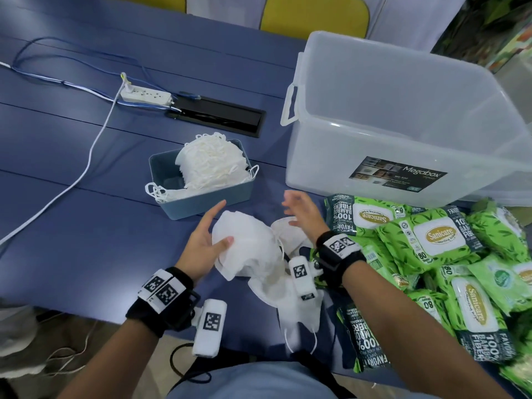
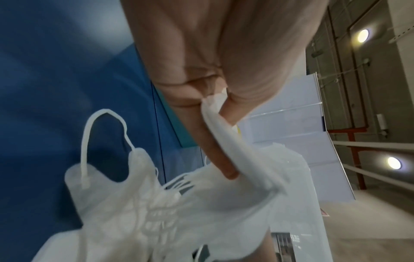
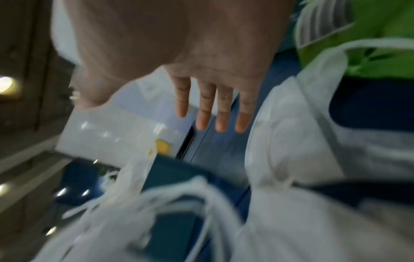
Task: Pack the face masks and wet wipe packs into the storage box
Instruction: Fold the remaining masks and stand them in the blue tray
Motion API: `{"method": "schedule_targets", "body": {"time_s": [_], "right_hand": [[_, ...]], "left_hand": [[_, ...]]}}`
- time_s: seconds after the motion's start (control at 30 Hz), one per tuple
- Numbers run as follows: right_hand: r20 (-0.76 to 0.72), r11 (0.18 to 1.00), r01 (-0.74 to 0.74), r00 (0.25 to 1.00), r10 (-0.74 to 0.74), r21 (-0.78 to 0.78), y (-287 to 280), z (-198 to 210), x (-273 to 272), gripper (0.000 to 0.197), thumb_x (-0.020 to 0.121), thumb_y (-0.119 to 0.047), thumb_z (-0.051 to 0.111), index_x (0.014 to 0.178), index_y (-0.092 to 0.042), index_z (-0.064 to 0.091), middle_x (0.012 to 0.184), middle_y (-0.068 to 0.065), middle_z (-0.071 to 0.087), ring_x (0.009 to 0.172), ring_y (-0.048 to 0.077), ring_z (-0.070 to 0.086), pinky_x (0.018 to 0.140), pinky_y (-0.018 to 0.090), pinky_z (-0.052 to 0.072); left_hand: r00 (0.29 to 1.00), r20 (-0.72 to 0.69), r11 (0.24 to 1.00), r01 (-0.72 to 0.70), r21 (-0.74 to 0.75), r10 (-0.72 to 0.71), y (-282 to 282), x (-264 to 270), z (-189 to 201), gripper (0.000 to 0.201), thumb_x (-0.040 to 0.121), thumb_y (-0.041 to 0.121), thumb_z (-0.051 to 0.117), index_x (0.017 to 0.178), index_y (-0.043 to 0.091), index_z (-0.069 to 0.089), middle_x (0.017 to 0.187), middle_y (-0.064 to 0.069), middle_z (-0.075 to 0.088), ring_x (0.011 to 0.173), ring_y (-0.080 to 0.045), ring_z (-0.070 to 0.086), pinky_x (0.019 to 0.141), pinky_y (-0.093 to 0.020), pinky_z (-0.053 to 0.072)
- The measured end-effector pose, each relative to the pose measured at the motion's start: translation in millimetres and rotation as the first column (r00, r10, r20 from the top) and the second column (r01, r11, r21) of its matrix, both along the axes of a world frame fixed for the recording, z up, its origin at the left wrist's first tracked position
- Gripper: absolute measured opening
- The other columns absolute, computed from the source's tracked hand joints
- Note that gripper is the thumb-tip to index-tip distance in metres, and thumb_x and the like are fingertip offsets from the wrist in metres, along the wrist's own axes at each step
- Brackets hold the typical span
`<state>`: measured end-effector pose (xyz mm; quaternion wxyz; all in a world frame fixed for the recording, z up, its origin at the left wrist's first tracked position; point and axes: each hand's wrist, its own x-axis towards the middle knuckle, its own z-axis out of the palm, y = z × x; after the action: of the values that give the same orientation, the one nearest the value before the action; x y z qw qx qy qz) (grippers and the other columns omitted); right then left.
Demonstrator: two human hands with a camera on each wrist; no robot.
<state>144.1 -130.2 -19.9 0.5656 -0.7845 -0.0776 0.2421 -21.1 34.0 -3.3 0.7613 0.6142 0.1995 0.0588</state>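
Note:
My left hand (image 1: 205, 244) grips a bunch of white face masks (image 1: 244, 249) just above the blue table, thumb pressed on the front; in the left wrist view the masks (image 2: 170, 209) are pinched between thumb and fingers. My right hand (image 1: 299, 214) hovers open beside them, fingers (image 3: 221, 113) spread and holding nothing. More masks (image 1: 299, 309) lie loose near the table's front edge. A small blue tray (image 1: 207, 200) holds a further stack of masks (image 1: 213, 162). The clear storage box (image 1: 403, 116) stands at the right rear, and it looks empty. Green wet wipe packs (image 1: 440, 240) are piled in front of it.
A white power strip (image 1: 145, 95) with blue and white cables lies at the left rear, beside a black cable hatch (image 1: 218, 115) in the table. Yellow chair backs (image 1: 313, 14) stand behind the table. The wipe pile reaches the table's front right edge.

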Motion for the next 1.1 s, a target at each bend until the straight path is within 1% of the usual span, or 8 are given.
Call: {"method": "schedule_targets", "body": {"time_s": [0.1,0.2,0.27,0.43,0.67,0.83,0.93,1.1], "right_hand": [[0.238,0.924,-0.003,0.966,0.102,-0.384,-19.1,-19.6,31.3,0.032,0.084,-0.031,0.069,0.111,-0.016,0.058,0.115,0.01,0.057,0.104,0.021,0.054,0.097,0.034,0.042],[0.098,0.613,-0.257,0.869,0.484,-0.747,-20.7,-34.6,40.5,0.062,0.075,-0.015,0.074,0.131,-0.015,0.048,0.128,0.017,0.042,0.12,0.031,0.045,0.103,0.031,0.035],[0.084,0.577,-0.277,0.85,0.52,-0.768,-15.2,-39.0,40.6,0.065,0.069,-0.009,0.074,0.129,-0.018,0.051,0.128,0.015,0.04,0.118,0.031,0.046,0.101,0.03,0.037],[0.009,0.513,-0.316,0.845,0.534,-0.798,-13.0,-26.1,43.7,0.013,0.073,-0.017,0.075,0.081,-0.016,0.064,0.085,0.003,0.061,0.084,0.022,0.057,0.062,0.021,0.04],[0.067,0.969,-0.113,0.989,0.131,-0.219,-20.5,14.8,29.7,0.023,0.079,-0.002,0.069,0.073,-0.02,0.057,0.084,0.005,0.061,0.08,0.02,0.056,0.074,0.03,0.045],[-0.166,0.99,-0.088,0.98,0.105,0.105,-12.8,38.5,-12.3,0.025,0.082,-0.007,0.071,0.07,-0.015,0.05,0.073,0.002,0.059,0.057,0.009,0.056,0.046,0.02,0.046],[-0.272,0.967,-0.026,0.957,0.097,0.254,-0.4,32.5,-32.9,0.03,0.07,-0.017,0.082,0.079,-0.008,0.055,0.079,0.008,0.06,0.061,0.013,0.057,0.052,0.024,0.048],[0.051,0.977,-0.192,0.979,0.197,-0.096,20.5,27.6,-48.6,0.054,0.07,-0.033,0.083,0.052,-0.017,0.035,0.054,-0.003,0.032,0.051,0.009,0.028,0.047,0.019,0.022]], "left_hand": [[0.995,-0.011,0.995,-0.103,0.002,0.103,17.8,-8.8,-2.1,0.07,0.073,0.004,0.059,0.131,0.04,0.044,0.129,0.007,0.053,0.116,-0.019,0.056,0.097,-0.038,0.05],[0.99,-0.052,0.99,-0.128,0.051,0.131,33.6,-20.3,-5.1,0.066,0.073,0.001,0.053,0.123,0.044,0.056,0.128,0.003,0.056,0.118,-0.022,0.053,0.103,-0.041,0.043],[0.987,-0.101,0.991,-0.119,0.06,0.125,40.3,-27.9,-7.5,0.056,0.078,-0.005,0.051,0.107,0.04,0.07,0.124,0.002,0.061,0.117,-0.025,0.053,0.101,-0.041,0.043],[0.966,-0.183,0.983,-0.175,0.059,0.183,43.7,-40.5,-5.7,0.048,0.089,-0.017,0.037,0.1,0.017,0.069,0.114,-0.009,0.063,0.105,-0.026,0.056,0.08,-0.028,0.048],[0.935,-0.19,0.954,-0.29,0.076,0.3,55.7,-51.1,-8.9,0.044,0.088,-0.015,0.037,0.107,0.012,0.067,0.117,-0.016,0.06,0.095,-0.026,0.055,0.069,-0.024,0.049],[0.912,-0.19,0.931,-0.357,0.073,0.364,65.3,-57.8,-6.4,0.043,0.089,-0.014,0.037,0.113,0.009,0.064,0.116,-0.013,0.06,0.1,-0.027,0.055,0.071,-0.025,0.052],[0.904,-0.189,0.923,-0.378,0.066,0.384,66.8,-62.4,-5.2,0.042,0.089,-0.014,0.037,0.106,0.012,0.066,0.116,-0.011,0.061,0.102,-0.027,0.056,0.084,-0.034,0.048],[0.898,-0.192,0.918,-0.384,0.1,0.396,69.1,-70.8,-4.2,0.044,0.089,-0.014,0.038,0.115,0.009,0.064,0.119,-0.014,0.061,0.102,-0.027,0.056,0.087,-0.039,0.049]]}}
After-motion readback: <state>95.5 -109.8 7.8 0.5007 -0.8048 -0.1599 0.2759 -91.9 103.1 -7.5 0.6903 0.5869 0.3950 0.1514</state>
